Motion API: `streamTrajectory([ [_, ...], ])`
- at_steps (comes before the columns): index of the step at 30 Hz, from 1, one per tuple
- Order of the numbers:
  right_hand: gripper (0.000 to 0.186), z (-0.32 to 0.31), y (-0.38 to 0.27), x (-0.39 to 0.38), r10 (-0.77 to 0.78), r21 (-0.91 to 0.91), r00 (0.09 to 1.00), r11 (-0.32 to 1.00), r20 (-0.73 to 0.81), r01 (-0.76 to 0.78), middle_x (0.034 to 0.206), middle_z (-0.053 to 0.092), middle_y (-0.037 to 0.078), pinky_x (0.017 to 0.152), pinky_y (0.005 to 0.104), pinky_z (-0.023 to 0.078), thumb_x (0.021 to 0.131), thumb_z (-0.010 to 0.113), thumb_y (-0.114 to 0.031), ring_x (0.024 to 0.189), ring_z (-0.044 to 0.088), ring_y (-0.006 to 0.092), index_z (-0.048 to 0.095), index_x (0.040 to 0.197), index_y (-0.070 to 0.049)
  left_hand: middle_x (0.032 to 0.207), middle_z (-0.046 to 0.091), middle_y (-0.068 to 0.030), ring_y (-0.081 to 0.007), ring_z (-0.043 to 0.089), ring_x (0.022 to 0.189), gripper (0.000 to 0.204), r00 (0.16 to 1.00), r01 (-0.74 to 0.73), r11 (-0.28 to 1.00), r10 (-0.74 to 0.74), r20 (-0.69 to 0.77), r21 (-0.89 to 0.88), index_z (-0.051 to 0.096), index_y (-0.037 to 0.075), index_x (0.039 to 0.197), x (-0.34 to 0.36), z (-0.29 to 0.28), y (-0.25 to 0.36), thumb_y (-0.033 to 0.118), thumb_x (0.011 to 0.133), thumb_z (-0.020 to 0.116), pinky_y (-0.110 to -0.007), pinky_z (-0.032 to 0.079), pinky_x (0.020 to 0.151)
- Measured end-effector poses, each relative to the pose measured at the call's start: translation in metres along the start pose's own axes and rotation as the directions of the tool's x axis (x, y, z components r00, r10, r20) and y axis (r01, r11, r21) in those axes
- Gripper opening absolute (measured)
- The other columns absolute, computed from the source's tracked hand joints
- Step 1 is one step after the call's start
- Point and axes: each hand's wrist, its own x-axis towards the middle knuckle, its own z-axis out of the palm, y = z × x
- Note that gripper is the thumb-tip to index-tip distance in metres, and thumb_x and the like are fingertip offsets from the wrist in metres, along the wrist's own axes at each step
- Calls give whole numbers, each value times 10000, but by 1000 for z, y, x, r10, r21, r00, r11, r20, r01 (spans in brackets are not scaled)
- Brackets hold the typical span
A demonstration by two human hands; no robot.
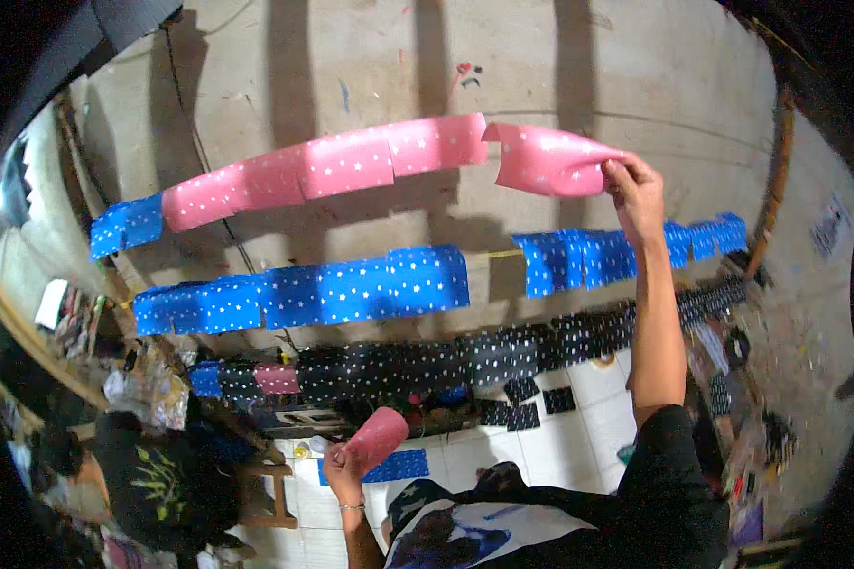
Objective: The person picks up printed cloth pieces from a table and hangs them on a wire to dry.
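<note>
My right hand (639, 192) is raised, pinching the right end of a pink star-printed sheet (547, 163) between thumb and fingers. Creases run from the grip, and the sheet's left end is by the upper row. That row holds several pink sheets (346, 167) with white stars, plus blue sheets (129, 226) at its far left. Low down, my left hand (345, 470) is closed on a curled pink sheet (381, 438); whether it is one sheet or more I cannot tell.
Below hang blue star-printed sheets (365, 287), then a row of black patterned sheets (389, 370). More black pieces (523, 417) and a blue strip (396, 466) are on the white tiles. Lower left, another person in a dark shirt (152, 479) is beside a wooden stool (277, 498).
</note>
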Motion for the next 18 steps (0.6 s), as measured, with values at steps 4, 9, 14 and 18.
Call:
streamTrajectory([
  [4, 402, -6, 34, 84, -9, 9, 997, 1000, 77, 8, 851, 653, 35, 694, 196, 479, 838, 651, -36, 758, 592, 88, 553, 1227, -6, 695, 546, 19, -37, 440, 506, 154, 995, 66, 992, -74, -69, -106, 551, 61, 941, -43, 59, 54, 9, 820, 631, -191, 357, 422],
  [9, 517, -11, 94, 104, 26, 50, 998, 998, 56, -29, 895, 670, 95, 709, 216, 495, 830, 637, 10, 805, 610, 101, 464, 1318, -7, 723, 551, 15, -43, 467, 549, 185, 972, 143, 967, -177, -152, -213, 539, 60, 931, -71, 97, 53, -21, 792, 630, -191, 391, 454],
  [14, 474, -12, 113, 111, 45, 181, 999, 982, 19, -48, 891, 666, 84, 669, 198, 478, 832, 633, 12, 782, 599, 81, 496, 1286, -2, 760, 566, 8, -66, 501, 607, 180, 981, 60, 980, -93, -172, -189, 540, 52, 930, -82, 110, 44, -12, 790, 632, -202, 430, 516],
  [18, 456, -13, 119, 104, 48, 204, 999, 978, 21, -52, 877, 666, 74, 657, 188, 467, 835, 633, 9, 773, 599, 71, 510, 1274, -1, 785, 585, -5, -78, 526, 671, 175, 977, 78, 981, -111, -180, -177, 545, 47, 943, -86, 113, 49, -4, 796, 626, -212, 450, 588],
])
